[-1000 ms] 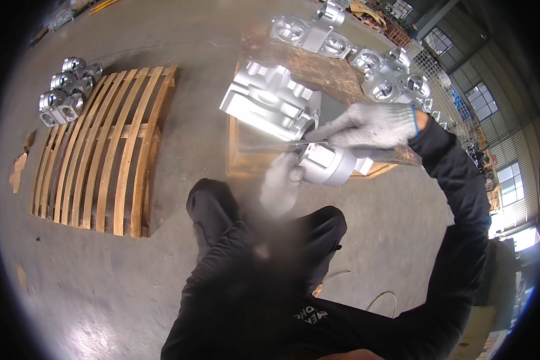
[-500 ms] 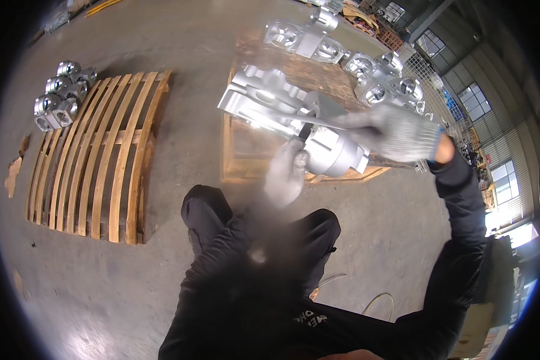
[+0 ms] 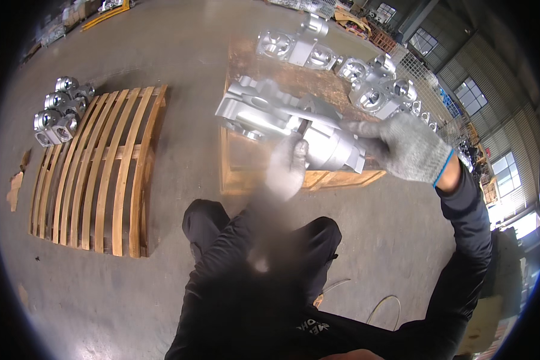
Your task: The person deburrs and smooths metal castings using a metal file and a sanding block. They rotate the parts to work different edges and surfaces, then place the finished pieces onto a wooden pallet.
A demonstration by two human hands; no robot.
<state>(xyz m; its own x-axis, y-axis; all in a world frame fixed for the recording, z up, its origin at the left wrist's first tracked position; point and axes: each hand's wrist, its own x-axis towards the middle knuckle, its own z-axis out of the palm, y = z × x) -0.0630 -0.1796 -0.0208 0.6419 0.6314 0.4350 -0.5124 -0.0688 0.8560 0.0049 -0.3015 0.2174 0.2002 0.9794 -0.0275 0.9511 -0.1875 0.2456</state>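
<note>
head view, looking down over black sleeves and black-trousered knees toward a grey concrete floor (image 3: 180, 54). no packages or labels readable anywhere; only a small patch of pale lettering on the dark clothing at the lower edge, too bent to make out.

held up between both hands: a silver metal casting (image 3: 333, 147), stubby and cylinder-like with a square flange at its right end. long axis running roughly left to right, tipped slightly down to the right, flange end pointing toward the right hand, other end toward the left hand. hanging in the air over the near edge of the low wooden pallet (image 3: 249, 165).

right hand (image 3: 411, 147) in a grey knit glove with a blue cuff edge, fingers curled around the flange end of the casting, gripping it. left hand (image 3: 287, 168) also gloved, blurred by motion, pressed against the left end of the casting; whether closed around it or just touching, cannot tell.

behind the casting, on the pallet's middle, a larger silver block casting (image 3: 255, 111). along the pallet's far edge, more silver housings (image 3: 306, 48) with round bores. off to the left, a slatted wooden pallet (image 3: 102, 171) lying flat, bare, with a cluster of small silver parts (image 3: 60, 108) on the floor just past its far left corner.
</note>
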